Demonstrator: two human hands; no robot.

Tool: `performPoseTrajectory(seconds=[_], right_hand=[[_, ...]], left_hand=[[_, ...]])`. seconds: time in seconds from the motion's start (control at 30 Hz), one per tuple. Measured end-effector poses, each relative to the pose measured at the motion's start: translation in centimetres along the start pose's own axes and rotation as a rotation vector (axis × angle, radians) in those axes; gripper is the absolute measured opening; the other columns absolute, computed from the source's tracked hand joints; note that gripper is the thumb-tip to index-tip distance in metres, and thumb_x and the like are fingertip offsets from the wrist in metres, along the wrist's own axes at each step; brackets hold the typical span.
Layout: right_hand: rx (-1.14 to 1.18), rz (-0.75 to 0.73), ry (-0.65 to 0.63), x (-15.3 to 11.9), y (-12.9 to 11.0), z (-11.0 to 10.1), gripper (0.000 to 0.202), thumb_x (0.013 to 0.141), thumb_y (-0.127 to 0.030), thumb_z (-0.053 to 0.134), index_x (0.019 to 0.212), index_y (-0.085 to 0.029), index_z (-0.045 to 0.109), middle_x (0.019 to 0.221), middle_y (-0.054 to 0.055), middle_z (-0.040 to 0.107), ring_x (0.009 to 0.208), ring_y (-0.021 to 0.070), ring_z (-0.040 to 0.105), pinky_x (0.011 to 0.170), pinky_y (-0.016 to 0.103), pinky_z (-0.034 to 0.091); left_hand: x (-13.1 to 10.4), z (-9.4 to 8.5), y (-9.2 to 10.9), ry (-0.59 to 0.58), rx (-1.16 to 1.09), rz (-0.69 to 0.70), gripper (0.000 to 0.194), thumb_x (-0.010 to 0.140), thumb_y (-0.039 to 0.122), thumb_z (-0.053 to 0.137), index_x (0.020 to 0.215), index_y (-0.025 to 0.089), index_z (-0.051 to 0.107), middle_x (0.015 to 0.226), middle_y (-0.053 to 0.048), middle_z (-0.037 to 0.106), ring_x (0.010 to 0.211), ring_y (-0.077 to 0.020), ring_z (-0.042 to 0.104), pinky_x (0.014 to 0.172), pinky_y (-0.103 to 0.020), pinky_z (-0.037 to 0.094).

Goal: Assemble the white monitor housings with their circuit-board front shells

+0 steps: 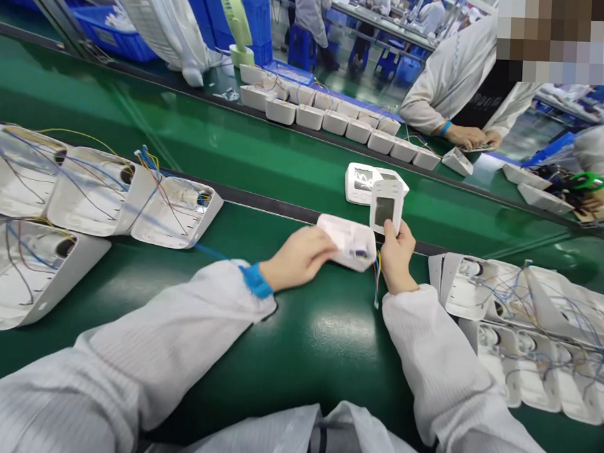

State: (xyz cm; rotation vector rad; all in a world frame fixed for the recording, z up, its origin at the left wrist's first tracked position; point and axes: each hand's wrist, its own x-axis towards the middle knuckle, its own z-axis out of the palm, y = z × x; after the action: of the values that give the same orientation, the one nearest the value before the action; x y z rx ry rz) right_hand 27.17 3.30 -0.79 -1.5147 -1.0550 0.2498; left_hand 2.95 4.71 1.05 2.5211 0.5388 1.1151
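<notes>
The right hand [398, 257] pinched the lower end of a white plastic panel with a dark grey rectangular screen [385, 210], thumb on its face and fingers behind. The left hand [298, 260] lay at the left end of an open, shallow white plastic housing [348, 245], fingers close together; whether they gripped its rim, I could not tell.

The housing rested on the green bench [306, 360], left of the panel and apart from it; a bundle of thin coloured wires [378, 280] hung at its right end. Judging by this, panel and housing were not yet joined.

Farther off lay another white screen panel [358, 182]. Larger white wired housings, both on the left [177, 214] and on the right [467, 290], stood open, so they looked unfinished too.
</notes>
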Motion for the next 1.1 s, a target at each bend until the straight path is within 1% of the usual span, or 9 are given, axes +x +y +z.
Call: performPoseTrajectory(seconds=[0.13, 0.3, 0.4, 0.5, 0.6, 0.7, 0.8, 0.9, 1.1], right_hand=[[0.009, -0.065, -0.112, -0.4, -1.1, 0.3, 0.032, 0.084, -0.038, 0.06, 0.103, -0.015, 0.072, 0.096, 0.007, 0.074, 0.086, 0.0205, 0.067, 0.081, 0.034, 0.051], [0.002, -0.318, -0.224, -1.3, -4.1, -0.2, 0.018, 0.084, -0.03, 0.064, 0.096, -0.021, 0.075, 0.098, 0.005, 0.076, 0.089, 0.0202, 0.07, 0.083, 0.035, 0.054], [-0.041, -0.567, -0.38, -2.6, -6.9, -0.5, 0.018, 0.088, -0.024, 0.06, 0.099, -0.025, 0.074, 0.1, 0.003, 0.075, 0.093, 0.0188, 0.07, 0.085, 0.035, 0.055], [-0.065, -0.751, -0.559, -4.3, -9.6, -0.6, 0.026, 0.088, -0.016, 0.055, 0.105, -0.024, 0.072, 0.108, 0.004, 0.074, 0.102, 0.0185, 0.068, 0.09, 0.034, 0.054], [-0.134, -0.814, -0.71, -5.3, -11.7, -1.2, 0.032, 0.089, -0.016, 0.053, 0.118, -0.021, 0.066, 0.126, 0.008, 0.066, 0.119, 0.0211, 0.06, 0.1, 0.038, 0.05], [-0.328, -0.785, -0.897, -5.1, -13.2, -2.9, 0.039, 0.089, -0.029, 0.059, 0.127, -0.021, 0.058, 0.137, 0.01, 0.057, 0.123, 0.025, 0.057, 0.097, 0.041, 0.051], [-0.707, -0.67, -0.908, -4.7, -14.1, -5.3, 0.027, 0.088, -0.038, 0.063, 0.107, -0.02, 0.064, 0.107, 0.012, 0.069, 0.088, 0.0259, 0.068, 0.069, 0.036, 0.052], [-1.004, -0.573, -0.918, -5.2, -14.2, -6.6, 0.029, 0.085, -0.045, 0.065, 0.094, -0.017, 0.063, 0.069, 0.008, 0.066, 0.055, 0.0221, 0.061, 0.05, 0.031, 0.038], [-0.683, -0.579, -1.476, -7.2, -14.2, -5.2, 0.047, 0.088, -0.045, 0.062, 0.126, -0.02, 0.057, 0.071, 0.004, 0.069, 0.061, 0.0216, 0.065, 0.051, 0.028, 0.038]], left_hand=[[-2.8, 1.0, 4.2, -0.155, 0.02, -0.02, 0.015, 0.092, 0.021, 0.054, 0.094, 0.017, 0.068, 0.089, -0.006, 0.072, 0.082, -0.0183, 0.065, 0.073, -0.031, 0.045], [-3.3, 0.5, 3.2, -0.295, -0.235, -0.194, 0.02, 0.087, 0.036, 0.065, 0.088, 0.018, 0.073, 0.081, -0.005, 0.074, 0.072, -0.0168, 0.068, 0.068, -0.027, 0.048], [-2.1, 0.3, 2.9, -0.084, -0.467, -0.541, 0.038, 0.083, 0.052, 0.064, 0.092, 0.016, 0.074, 0.084, -0.007, 0.075, 0.073, -0.0194, 0.068, 0.067, -0.029, 0.051], [-0.5, 0.7, 4.1, 0.185, -0.828, -0.77, 0.06, 0.086, 0.064, 0.052, 0.114, 0.013, 0.066, 0.112, -0.013, 0.07, 0.104, -0.0273, 0.066, 0.089, -0.038, 0.052], [1.3, 1.5, 5.2, 0.317, -1.28, -0.794, 0.07, 0.085, 0.069, 0.049, 0.126, 0.014, 0.058, 0.121, -0.014, 0.066, 0.119, -0.0293, 0.059, 0.107, -0.044, 0.041], [2.7, 1.9, 4.7, 0.397, -1.517, -0.818, 0.063, 0.084, 0.062, 0.054, 0.126, 0.016, 0.058, 0.116, -0.013, 0.069, 0.114, -0.0294, 0.062, 0.106, -0.046, 0.042], [3.1, 2.0, 2.8, 0.431, -1.511, -0.844, 0.063, 0.081, 0.068, 0.048, 0.112, 0.015, 0.064, 0.112, -0.013, 0.07, 0.098, -0.0282, 0.068, 0.093, -0.044, 0.051], [2.8, 1.9, 1.3, 0.443, -1.49, -0.854, 0.067, 0.082, 0.07, 0.039, 0.107, 0.014, 0.065, 0.112, -0.014, 0.069, 0.085, -0.0257, 0.07, 0.084, -0.043, 0.055], [1.7, 2.2, 1.1, 0.431, -1.506, -0.83, 0.053, 0.076, 0.049, 0.052, 0.112, 0.011, 0.063, 0.12, -0.014, 0.067, 0.098, -0.0283, 0.068, 0.092, -0.043, 0.053]])
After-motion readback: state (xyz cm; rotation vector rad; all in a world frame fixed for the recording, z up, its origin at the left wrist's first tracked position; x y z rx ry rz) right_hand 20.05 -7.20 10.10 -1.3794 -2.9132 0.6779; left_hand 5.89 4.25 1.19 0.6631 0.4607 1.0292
